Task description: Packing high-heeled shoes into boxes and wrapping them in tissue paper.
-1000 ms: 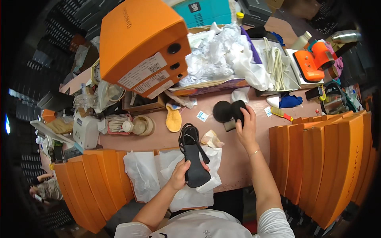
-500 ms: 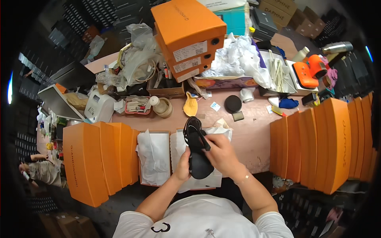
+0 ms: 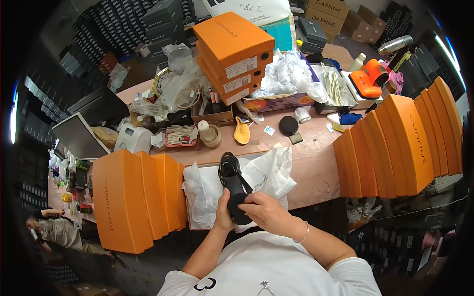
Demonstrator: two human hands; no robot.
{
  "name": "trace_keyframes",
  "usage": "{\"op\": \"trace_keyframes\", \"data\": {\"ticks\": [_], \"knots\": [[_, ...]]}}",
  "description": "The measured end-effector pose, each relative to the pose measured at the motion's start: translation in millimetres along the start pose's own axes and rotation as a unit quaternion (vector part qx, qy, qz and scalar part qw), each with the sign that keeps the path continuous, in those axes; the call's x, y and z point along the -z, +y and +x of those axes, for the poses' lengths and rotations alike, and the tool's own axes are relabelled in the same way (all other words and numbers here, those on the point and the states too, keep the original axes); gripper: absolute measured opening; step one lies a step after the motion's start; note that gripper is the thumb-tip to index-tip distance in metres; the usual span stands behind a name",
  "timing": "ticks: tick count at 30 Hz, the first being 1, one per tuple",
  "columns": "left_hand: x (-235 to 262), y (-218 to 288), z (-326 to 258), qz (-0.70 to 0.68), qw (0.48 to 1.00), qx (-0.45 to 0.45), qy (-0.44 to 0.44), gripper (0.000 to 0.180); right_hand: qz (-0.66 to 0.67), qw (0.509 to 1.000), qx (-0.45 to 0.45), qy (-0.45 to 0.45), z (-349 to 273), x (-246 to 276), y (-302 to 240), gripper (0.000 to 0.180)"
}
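Observation:
A black strappy sandal (image 3: 235, 184) is held over the open shoe box, strapped end away from me. My left hand (image 3: 223, 213) grips its left side, thumb along the edge. My right hand (image 3: 269, 213) is closed, its fingertips pressed together on the near part of the sandal; whether they also pinch something small is hidden. Beneath lies white tissue paper (image 3: 201, 190) in the box, and a printed white sheet of paper (image 3: 276, 170) is spread out over its right part.
Orange shoe boxes stand in rows at left (image 3: 123, 202) and right (image 3: 405, 145); more are in a stack (image 3: 232, 44) at the back. Behind the sandal are a yellow cloth piece (image 3: 241, 131), a round black tin (image 3: 288, 125) and a bottle (image 3: 208, 134). A person (image 3: 64, 232) is at far left.
The sandal has come nearer to me and slightly left. My right hand has moved from its strap side down to its near end. The white paper is now spread open; the view has shifted.

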State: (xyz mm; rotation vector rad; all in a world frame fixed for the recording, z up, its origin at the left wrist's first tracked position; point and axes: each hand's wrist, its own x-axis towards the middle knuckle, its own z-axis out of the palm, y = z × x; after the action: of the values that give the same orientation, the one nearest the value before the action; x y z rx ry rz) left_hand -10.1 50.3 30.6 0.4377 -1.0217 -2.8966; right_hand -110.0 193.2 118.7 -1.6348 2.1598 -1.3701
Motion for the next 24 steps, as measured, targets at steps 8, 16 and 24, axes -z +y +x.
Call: {"op": "trace_keyframes", "data": {"ticks": [8,16,24], "knots": [[-24,34,3,-0.055,0.992,-0.029,0.114,0.053,-0.085,0.992,0.048,-0.074,-27,-10,-9,0.031],[-23,24,8,-0.206,0.966,-0.024,0.154,0.055,-0.168,0.973,0.155,0.015,10,-5,-23,0.038],[-7,26,7,-0.237,0.959,-0.049,0.146,0.05,-0.145,0.976,0.155,0.04,1,-15,-21,0.02]]}}
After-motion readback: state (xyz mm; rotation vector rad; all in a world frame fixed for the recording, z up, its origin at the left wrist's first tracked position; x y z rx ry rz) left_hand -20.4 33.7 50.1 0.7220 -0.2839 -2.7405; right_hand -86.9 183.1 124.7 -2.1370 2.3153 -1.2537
